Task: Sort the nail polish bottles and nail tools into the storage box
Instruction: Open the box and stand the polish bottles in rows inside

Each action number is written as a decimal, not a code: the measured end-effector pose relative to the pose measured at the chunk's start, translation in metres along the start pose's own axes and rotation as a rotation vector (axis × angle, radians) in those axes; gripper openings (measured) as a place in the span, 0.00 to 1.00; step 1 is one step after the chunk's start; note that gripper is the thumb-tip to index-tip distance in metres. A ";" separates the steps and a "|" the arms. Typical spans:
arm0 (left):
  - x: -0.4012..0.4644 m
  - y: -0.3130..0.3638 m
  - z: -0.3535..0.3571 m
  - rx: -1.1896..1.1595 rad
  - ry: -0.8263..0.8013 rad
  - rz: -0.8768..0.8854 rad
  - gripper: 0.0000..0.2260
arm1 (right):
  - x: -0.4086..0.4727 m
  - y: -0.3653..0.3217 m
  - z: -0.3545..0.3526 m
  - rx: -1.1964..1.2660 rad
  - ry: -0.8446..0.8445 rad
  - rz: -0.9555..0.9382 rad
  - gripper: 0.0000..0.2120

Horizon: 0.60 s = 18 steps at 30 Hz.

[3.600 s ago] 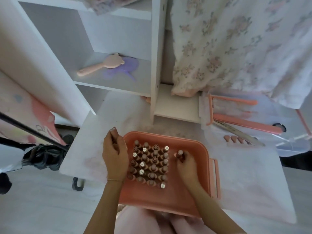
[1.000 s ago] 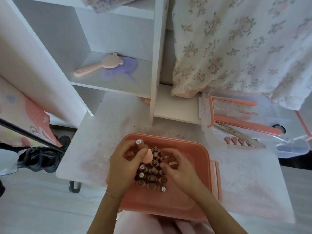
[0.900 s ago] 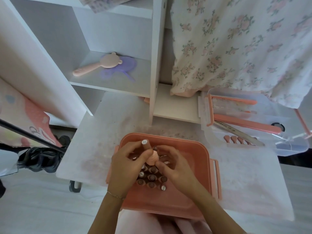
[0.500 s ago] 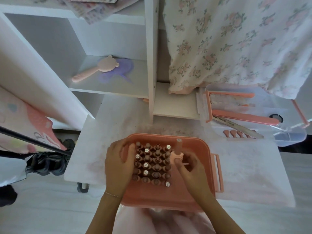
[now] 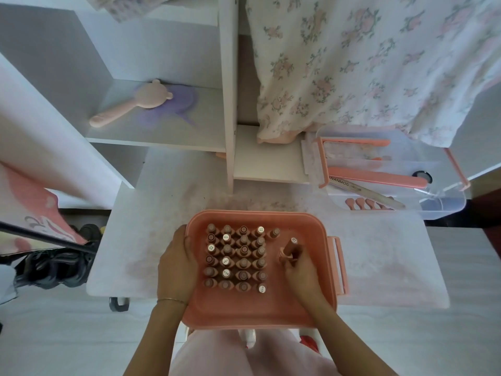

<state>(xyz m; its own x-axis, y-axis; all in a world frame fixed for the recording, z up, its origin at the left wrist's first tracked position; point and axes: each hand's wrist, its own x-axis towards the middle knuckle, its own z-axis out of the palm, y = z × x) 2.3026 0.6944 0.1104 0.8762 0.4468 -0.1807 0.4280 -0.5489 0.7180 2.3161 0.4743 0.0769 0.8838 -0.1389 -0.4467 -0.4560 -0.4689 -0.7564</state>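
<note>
A salmon-pink storage box point(image 5: 314, 308) sits on the white table in front of me. Several nail polish bottles point(image 5: 235, 257) stand in tight rows in its left half, and one more bottle point(image 5: 274, 233) stands alone beside the top row. My left hand point(image 5: 176, 270) grips the box's left wall, fingers curled over the rim. My right hand point(image 5: 299, 270) holds a tilted polish bottle point(image 5: 289, 249) inside the box, to the right of the rows. A clear lid tray point(image 5: 444, 210) at the right holds nail files and toe separators.
A white shelf unit point(image 5: 227, 104) stands behind the table, with a pink bear-shaped brush point(image 5: 130, 107) on its shelf. A floral cloth point(image 5: 366, 63) hangs over the back right. The box's handle point(image 5: 339, 264) sticks out to the right. Dark shoes lie on the floor at left.
My left hand passed a bottle to my right hand and moved back to the box's left rim. My right hand has carried the bottle to the right of the rows and lowered it.
</note>
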 end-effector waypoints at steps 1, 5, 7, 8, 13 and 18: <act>0.000 0.000 0.001 -0.003 0.002 -0.005 0.13 | 0.003 0.000 0.001 -0.022 0.002 -0.004 0.05; -0.001 -0.002 0.001 -0.049 0.015 -0.017 0.13 | 0.013 -0.001 0.006 -0.089 0.006 -0.046 0.06; -0.002 -0.002 0.000 -0.066 0.020 -0.012 0.13 | 0.016 -0.001 0.007 -0.088 -0.001 -0.062 0.06; -0.002 -0.002 0.000 -0.072 0.023 -0.009 0.13 | 0.017 0.000 0.008 -0.090 -0.002 -0.066 0.06; -0.001 -0.003 0.000 -0.112 0.033 -0.060 0.13 | 0.022 0.003 0.011 -0.065 -0.012 -0.076 0.09; -0.003 -0.002 -0.002 -0.133 0.049 -0.068 0.11 | 0.024 0.003 0.014 0.006 -0.008 -0.068 0.10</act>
<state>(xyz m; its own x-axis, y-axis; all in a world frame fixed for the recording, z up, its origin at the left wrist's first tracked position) 2.2988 0.6957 0.1102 0.8331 0.5153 -0.2012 0.4497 -0.4191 0.7888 2.3340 0.4821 0.0571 0.9120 -0.1003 -0.3978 -0.3957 -0.4714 -0.7881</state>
